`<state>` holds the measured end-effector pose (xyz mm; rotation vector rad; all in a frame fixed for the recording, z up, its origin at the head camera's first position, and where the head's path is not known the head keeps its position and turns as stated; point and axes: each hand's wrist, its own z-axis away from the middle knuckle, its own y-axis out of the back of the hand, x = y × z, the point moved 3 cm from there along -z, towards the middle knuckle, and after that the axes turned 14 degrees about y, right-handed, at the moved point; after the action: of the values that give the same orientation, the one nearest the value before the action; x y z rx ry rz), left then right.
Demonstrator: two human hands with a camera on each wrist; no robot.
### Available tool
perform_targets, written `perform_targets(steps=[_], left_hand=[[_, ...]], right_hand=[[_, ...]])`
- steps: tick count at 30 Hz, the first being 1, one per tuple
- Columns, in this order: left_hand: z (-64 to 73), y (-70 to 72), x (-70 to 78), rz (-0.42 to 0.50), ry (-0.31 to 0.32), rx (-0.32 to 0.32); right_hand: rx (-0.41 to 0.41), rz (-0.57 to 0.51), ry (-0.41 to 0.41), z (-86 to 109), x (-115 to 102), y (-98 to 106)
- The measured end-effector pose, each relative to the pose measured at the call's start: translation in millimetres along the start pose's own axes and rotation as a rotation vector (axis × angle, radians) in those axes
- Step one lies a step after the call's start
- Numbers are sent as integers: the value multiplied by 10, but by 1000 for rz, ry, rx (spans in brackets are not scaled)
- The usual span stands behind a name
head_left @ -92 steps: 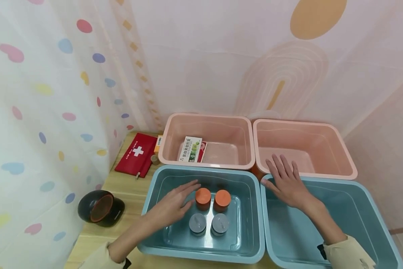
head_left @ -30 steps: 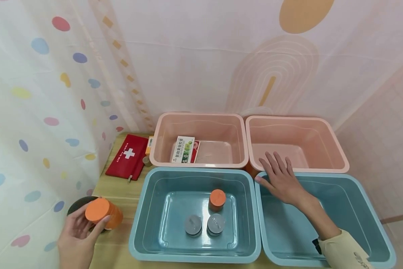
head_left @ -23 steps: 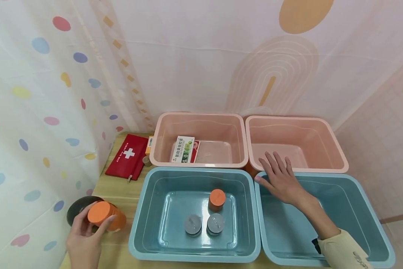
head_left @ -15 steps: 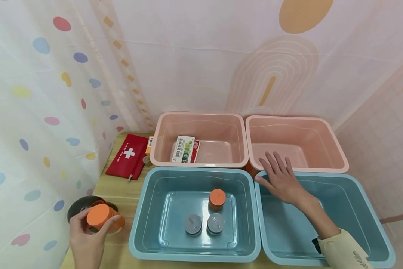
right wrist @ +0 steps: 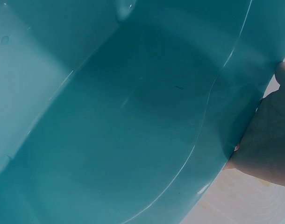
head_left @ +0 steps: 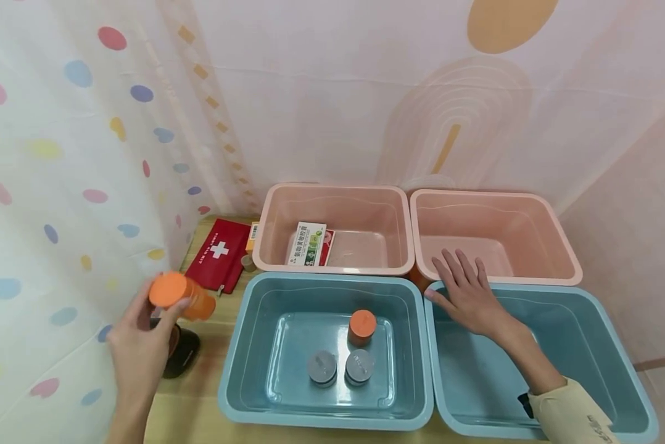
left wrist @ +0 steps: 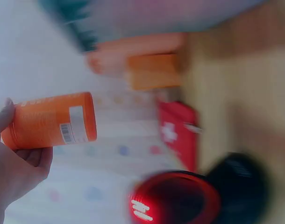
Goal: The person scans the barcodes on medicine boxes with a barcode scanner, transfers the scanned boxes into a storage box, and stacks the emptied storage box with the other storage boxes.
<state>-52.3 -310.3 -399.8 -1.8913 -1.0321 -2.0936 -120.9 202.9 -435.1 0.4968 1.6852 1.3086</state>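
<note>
In the head view, my left hand [head_left: 138,348] grips an orange bottle [head_left: 200,303] by its cap end, raised above the table at the left. A white barcode label shows on the bottle [left wrist: 51,121] in the left wrist view. Below it sits a black barcode scanner [head_left: 182,354], partly hidden by my hand; red light glows in the scanner's round window [left wrist: 175,200]. My right hand [head_left: 471,302] lies with straight fingers over the adjoining rims of the right blue bin [head_left: 623,351] and the right pink bin [head_left: 565,246].
The left blue bin [head_left: 235,370] contains an orange bottle [head_left: 362,327] and two grey-lidded containers [head_left: 322,367]. Medicine boxes [head_left: 308,243] lie in the left pink bin [head_left: 338,270]. A red first aid pouch [head_left: 218,253] and an orange box [head_left: 252,237] are beside it.
My left hand took one of two orange bottles from the left blue bin, held it by the scanner, then raised it up and away. The right hand stayed in place.
</note>
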Motion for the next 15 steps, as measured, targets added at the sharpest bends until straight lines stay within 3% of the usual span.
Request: perform_targets(steps=[3,6,9,12,15], left_hand=[[-99,-170,378,24,-119,-110],[-174,-466,739,-15,-226,-241],[-207,-876,1055,-50,-310,-389],[-208,-1363,1339,-21,-369,-551],[-176,-1859,1572,8,-380,-708]], right_hand=[[3,-3,0,10,7,6],[2,-9,-1,15,6,5],[8,-13,6,17,2,3],[17,-14,14,20,5,-2],[47,-19,28,30,10,-1]])
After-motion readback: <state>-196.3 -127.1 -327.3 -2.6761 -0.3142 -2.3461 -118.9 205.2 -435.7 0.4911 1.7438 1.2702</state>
